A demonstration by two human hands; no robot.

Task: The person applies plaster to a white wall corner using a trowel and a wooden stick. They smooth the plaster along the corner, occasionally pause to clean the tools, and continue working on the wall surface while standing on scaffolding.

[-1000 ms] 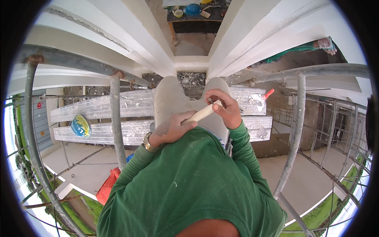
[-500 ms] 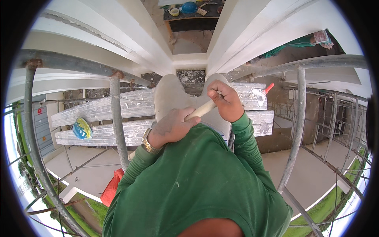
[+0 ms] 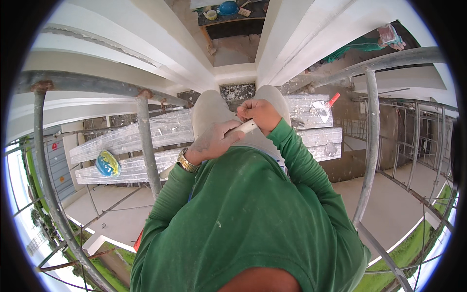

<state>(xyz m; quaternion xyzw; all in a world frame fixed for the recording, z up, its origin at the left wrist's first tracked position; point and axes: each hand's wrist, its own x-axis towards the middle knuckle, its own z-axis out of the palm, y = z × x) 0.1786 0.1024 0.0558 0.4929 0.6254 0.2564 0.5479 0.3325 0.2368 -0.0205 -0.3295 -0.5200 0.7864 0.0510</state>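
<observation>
My left hand [image 3: 212, 142], a gold-coloured watch [image 3: 187, 161] at its wrist, is closed round a pale, long handle [image 3: 247, 127] with a small hole near its end. The handle slants across my lap, and part of it is hidden by my hand and forearm. Just beyond the holed end, my right hand [image 3: 264, 116] is closed, thumb and fingers pinched together. Whatever lies in that pinch is too small to make out. Both hands are above my pale-trousered legs [image 3: 206, 114].
Below lie splattered scaffold planks [image 3: 131, 131]. A blue-and-yellow rounded object [image 3: 107, 164] sits on the left; a red-handled putty knife [image 3: 323, 111] lies on the right. Grey scaffold pipes [image 3: 372, 131] stand on both sides. Another person's hand [image 3: 396, 44] holds a flat tool at upper right.
My right hand has moved left, its fingers shifting from beside the handle to past its end. The handle's holed end now shows. My left hand still grips it.
</observation>
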